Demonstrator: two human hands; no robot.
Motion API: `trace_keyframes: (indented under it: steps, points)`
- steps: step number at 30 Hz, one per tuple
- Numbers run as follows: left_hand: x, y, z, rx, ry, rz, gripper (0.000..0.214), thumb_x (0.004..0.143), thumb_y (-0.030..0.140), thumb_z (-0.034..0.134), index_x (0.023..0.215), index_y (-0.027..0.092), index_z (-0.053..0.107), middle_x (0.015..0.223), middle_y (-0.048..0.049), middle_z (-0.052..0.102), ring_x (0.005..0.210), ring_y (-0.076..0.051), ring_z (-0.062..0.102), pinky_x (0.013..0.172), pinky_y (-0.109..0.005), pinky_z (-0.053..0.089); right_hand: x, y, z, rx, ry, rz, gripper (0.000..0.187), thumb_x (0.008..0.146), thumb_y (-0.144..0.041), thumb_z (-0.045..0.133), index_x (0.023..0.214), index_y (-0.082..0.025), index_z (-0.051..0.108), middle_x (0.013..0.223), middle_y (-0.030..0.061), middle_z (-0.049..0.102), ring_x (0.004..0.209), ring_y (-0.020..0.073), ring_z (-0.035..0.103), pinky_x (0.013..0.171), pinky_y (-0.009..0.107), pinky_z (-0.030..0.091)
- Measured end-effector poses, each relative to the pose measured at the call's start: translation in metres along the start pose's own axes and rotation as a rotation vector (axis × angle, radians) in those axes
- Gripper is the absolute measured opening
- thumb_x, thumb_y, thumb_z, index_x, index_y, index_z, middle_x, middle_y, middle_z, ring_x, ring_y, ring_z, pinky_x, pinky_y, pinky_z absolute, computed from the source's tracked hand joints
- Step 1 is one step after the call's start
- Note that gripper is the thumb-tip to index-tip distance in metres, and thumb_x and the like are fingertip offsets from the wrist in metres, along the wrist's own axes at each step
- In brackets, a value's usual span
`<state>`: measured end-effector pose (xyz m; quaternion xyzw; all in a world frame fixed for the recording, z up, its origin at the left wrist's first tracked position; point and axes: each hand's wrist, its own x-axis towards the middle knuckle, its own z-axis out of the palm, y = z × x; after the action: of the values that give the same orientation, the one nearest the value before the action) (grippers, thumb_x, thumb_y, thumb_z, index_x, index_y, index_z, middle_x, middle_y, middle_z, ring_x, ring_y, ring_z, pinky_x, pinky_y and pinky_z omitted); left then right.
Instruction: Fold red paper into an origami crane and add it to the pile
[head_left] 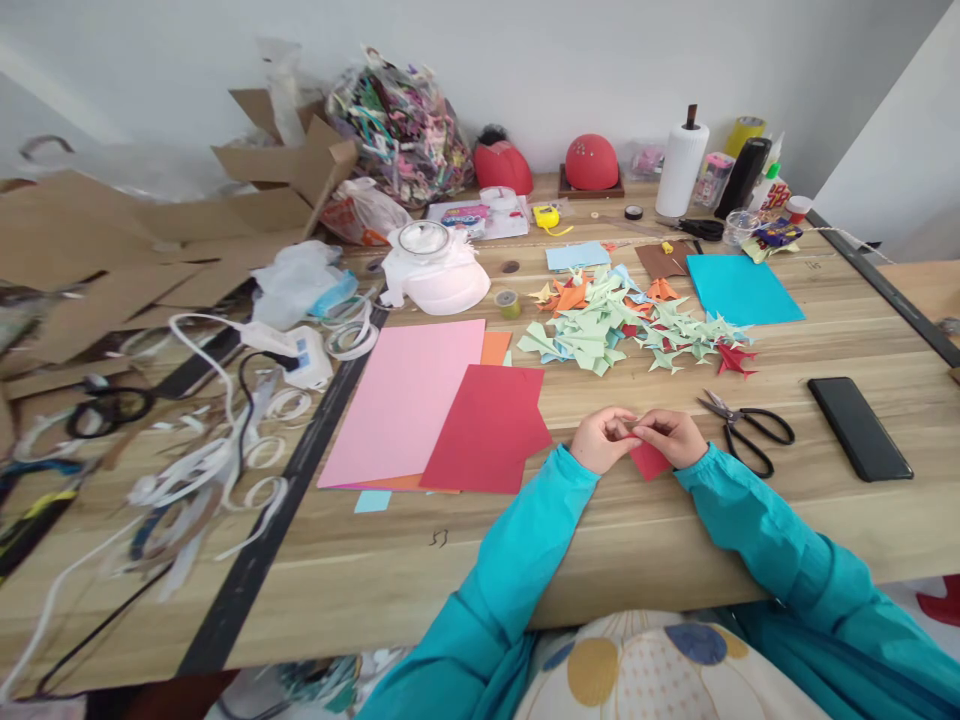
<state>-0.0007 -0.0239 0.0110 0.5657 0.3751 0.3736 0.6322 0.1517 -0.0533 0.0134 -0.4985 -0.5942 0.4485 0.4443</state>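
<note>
Both hands meet over the near part of the wooden table, working on a small piece of red paper (649,460). My left hand (602,438) is closed, its fingertips pinching the paper's upper edge. From the other side my right hand (673,437) pinches the same piece with thumb and fingers. The fold between the fingertips is mostly hidden. Left of the hands lie larger red sheets (480,430) over a pink sheet (412,400). Beyond the hands is a heap of folded paper figures (600,320), mostly pale green, with a red one (735,358) at its right.
Black-handled scissors (750,425) and a phone (860,428) lie to the right. Turquoise paper (742,290) is farther back, near a white bottle (682,165). Cables, a power strip (307,358) and cardboard boxes (150,230) crowd the left side.
</note>
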Motion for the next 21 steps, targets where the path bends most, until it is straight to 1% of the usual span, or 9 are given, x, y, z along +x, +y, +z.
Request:
trace_keyframes:
  steps: [2, 3, 6, 8, 11, 13, 16, 18, 21]
  points:
    - [-0.001, 0.001, 0.003, -0.013, 0.022, -0.012, 0.038, 0.053, 0.028, 0.074, 0.084, 0.012, 0.059, 0.051, 0.0037, 0.055, 0.044, -0.006, 0.048, 0.044, -0.018, 0.038, -0.001, 0.000, 0.001, -0.022, 0.038, -0.017, 0.026, 0.072, -0.041, 0.060, 0.067, -0.017, 0.062, 0.060, 0.0026, 0.062, 0.054, 0.0125, 0.054, 0.051, 0.025, 0.044]
    - [-0.001, 0.002, 0.004, -0.022, 0.042, -0.018, 0.038, 0.053, 0.030, 0.074, 0.082, 0.012, 0.059, 0.051, 0.0038, 0.055, 0.044, -0.006, 0.048, 0.044, -0.018, 0.038, -0.001, 0.000, 0.001, -0.017, 0.079, -0.021, 0.026, 0.073, -0.042, 0.059, 0.067, -0.017, 0.062, 0.061, 0.0027, 0.062, 0.054, 0.0126, 0.054, 0.051, 0.025, 0.044]
    - [-0.002, 0.004, 0.009, -0.034, 0.044, -0.034, 0.033, 0.054, 0.039, 0.072, 0.068, 0.014, 0.058, 0.051, 0.0026, 0.057, 0.044, -0.008, 0.051, 0.043, -0.019, 0.040, 0.000, 0.000, 0.001, 0.023, 0.228, -0.020, 0.027, 0.073, -0.044, 0.058, 0.068, -0.017, 0.060, 0.062, 0.0026, 0.061, 0.056, 0.0128, 0.053, 0.051, 0.025, 0.044]
    - [-0.003, 0.005, 0.012, -0.030, 0.021, -0.048, 0.033, 0.055, 0.045, 0.070, 0.058, 0.015, 0.055, 0.048, 0.0018, 0.057, 0.044, -0.010, 0.053, 0.043, -0.020, 0.041, 0.000, 0.000, 0.001, 0.041, 0.280, -0.018, 0.027, 0.072, -0.044, 0.059, 0.067, -0.018, 0.059, 0.061, 0.0023, 0.060, 0.056, 0.0130, 0.053, 0.052, 0.025, 0.044]
    - [-0.005, 0.007, 0.013, -0.021, 0.028, -0.075, 0.036, 0.055, 0.047, 0.070, 0.053, 0.016, 0.052, 0.042, 0.0021, 0.055, 0.041, -0.011, 0.053, 0.041, -0.021, 0.041, 0.001, 0.001, 0.001, 0.080, 0.260, 0.005, 0.026, 0.071, -0.044, 0.060, 0.066, -0.018, 0.059, 0.061, 0.0014, 0.059, 0.055, 0.0124, 0.052, 0.052, 0.025, 0.043]
    - [-0.005, 0.007, 0.013, -0.016, 0.037, -0.086, 0.036, 0.053, 0.046, 0.070, 0.052, 0.016, 0.051, 0.042, 0.0022, 0.054, 0.039, -0.010, 0.052, 0.039, -0.021, 0.040, 0.001, 0.001, 0.001, 0.108, 0.210, 0.028, 0.026, 0.070, -0.044, 0.061, 0.066, -0.018, 0.058, 0.060, 0.0007, 0.058, 0.054, 0.0117, 0.051, 0.051, 0.024, 0.042]
    - [-0.005, 0.007, 0.012, -0.006, 0.016, -0.088, 0.036, 0.054, 0.044, 0.070, 0.050, 0.016, 0.050, 0.042, 0.0022, 0.055, 0.038, -0.010, 0.051, 0.039, -0.020, 0.040, 0.001, 0.001, 0.001, 0.105, 0.138, 0.044, 0.027, 0.069, -0.044, 0.062, 0.065, -0.018, 0.058, 0.058, 0.0000, 0.056, 0.052, 0.0111, 0.049, 0.050, 0.024, 0.041]
    - [-0.005, 0.008, 0.012, 0.007, -0.002, -0.080, 0.033, 0.055, 0.043, 0.070, 0.051, 0.015, 0.052, 0.043, 0.0020, 0.055, 0.039, -0.010, 0.052, 0.040, -0.021, 0.040, 0.001, 0.001, 0.001, 0.087, 0.151, 0.032, 0.027, 0.069, -0.043, 0.062, 0.062, -0.017, 0.057, 0.056, -0.0003, 0.055, 0.051, 0.0108, 0.048, 0.050, 0.024, 0.040]
    - [-0.005, 0.009, 0.012, 0.041, -0.073, -0.072, 0.030, 0.059, 0.042, 0.068, 0.054, 0.015, 0.057, 0.046, 0.0002, 0.059, 0.043, -0.011, 0.054, 0.044, -0.022, 0.043, 0.001, -0.001, 0.001, 0.085, 0.222, 0.001, 0.027, 0.070, -0.042, 0.061, 0.061, -0.018, 0.056, 0.056, -0.0001, 0.056, 0.052, 0.0109, 0.049, 0.051, 0.024, 0.041]
